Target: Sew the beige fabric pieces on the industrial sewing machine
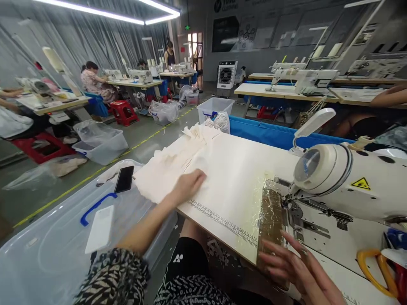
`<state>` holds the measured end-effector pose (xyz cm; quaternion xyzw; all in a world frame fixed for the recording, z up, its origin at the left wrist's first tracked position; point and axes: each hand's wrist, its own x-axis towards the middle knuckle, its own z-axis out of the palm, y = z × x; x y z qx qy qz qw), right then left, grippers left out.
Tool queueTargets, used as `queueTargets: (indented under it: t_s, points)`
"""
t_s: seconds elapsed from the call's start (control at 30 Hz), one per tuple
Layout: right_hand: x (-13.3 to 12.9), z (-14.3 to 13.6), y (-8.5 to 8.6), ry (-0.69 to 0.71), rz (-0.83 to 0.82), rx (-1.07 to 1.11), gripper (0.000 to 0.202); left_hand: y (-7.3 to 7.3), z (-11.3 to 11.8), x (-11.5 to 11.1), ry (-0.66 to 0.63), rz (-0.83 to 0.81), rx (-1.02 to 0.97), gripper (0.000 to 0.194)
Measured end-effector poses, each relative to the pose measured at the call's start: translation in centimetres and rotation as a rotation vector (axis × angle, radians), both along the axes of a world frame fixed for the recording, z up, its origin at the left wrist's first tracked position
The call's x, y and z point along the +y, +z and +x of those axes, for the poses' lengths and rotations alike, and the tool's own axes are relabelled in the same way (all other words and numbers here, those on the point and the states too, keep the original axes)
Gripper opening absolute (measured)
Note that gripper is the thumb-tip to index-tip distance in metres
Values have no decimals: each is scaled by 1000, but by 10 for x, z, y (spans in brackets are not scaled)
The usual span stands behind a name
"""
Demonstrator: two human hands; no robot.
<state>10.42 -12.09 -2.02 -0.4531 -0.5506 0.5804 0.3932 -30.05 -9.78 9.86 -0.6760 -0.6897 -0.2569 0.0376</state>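
Note:
My left hand [188,186] is closed at the near right edge of a pile of cream fabric pieces [165,169], its curled fingers on the cloth. The fingertips are partly hidden, and the layers under them blend into the white tabletop [235,169]. My right hand [299,264] holds nothing, with fingers spread and slightly blurred, over the table's front edge beside the brown taped plate [270,220]. Just beyond it stands the sewing machine [343,178], its needle area left of the body. A printed ruler [222,218] runs along the table's front edge.
Left of the table, a lidded plastic bin [57,250] carries a black phone [124,178] and a white rectangular object [100,228]. Yellow-handled scissors [377,271] lie at the right. A blue cloth trough [263,131] borders the far side. Several people sit at other machines.

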Motion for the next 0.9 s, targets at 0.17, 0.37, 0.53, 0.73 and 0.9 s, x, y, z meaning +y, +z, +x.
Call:
queueTargets:
  t_s: [0.17,0.37,0.53,0.73,0.9]
  points:
    - [29,-88,36,134,-174,186,81,-19,85,-7,-565,-179,197,25]
    - [35,-122,38,114,-120,214,69,-65,141,-43,-1038,-253,280,22]
    - [-18,-91,43,71,-133,160,64,-61,117,-53,-1166,-353,68,20]
    - [-67,-42,38,111,-99,-76,71,-37,62,33,-622,-161,203,36]
    - [-92,-21,30,16,-132,-144,71,-43,64,65,-702,-223,469,34]
